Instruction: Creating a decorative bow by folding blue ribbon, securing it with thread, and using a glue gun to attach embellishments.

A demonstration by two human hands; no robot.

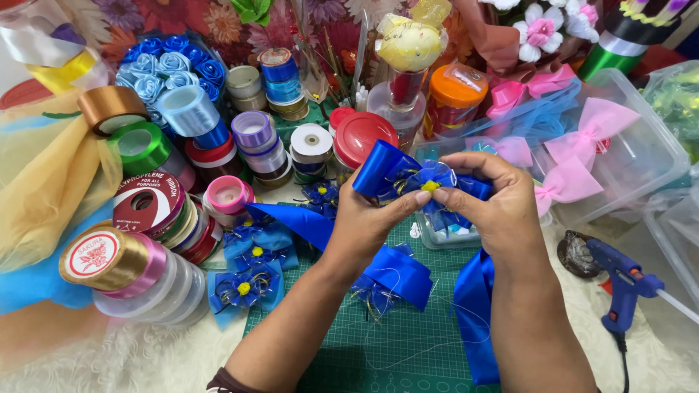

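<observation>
Both hands hold a royal-blue satin ribbon bow [386, 169] above a green cutting mat [397, 342]. A small blue mesh flower with a yellow centre [430, 182] sits on the bow. My left hand [368, 218] grips the bow from below, its thumb tip pressed at the yellow centre. My right hand [491, 200] pinches the flower and bow from the right. Long blue ribbon tails [475, 313] hang down between my forearms onto the mat.
Several ribbon spools [156, 207] crowd the left. Finished blue flowers [247, 285] lie by the mat's left edge. A blue glue gun [619, 280] rests at right. A clear plastic tub [641, 156] holds pink bows. Red-lidded jars [362, 137] stand behind.
</observation>
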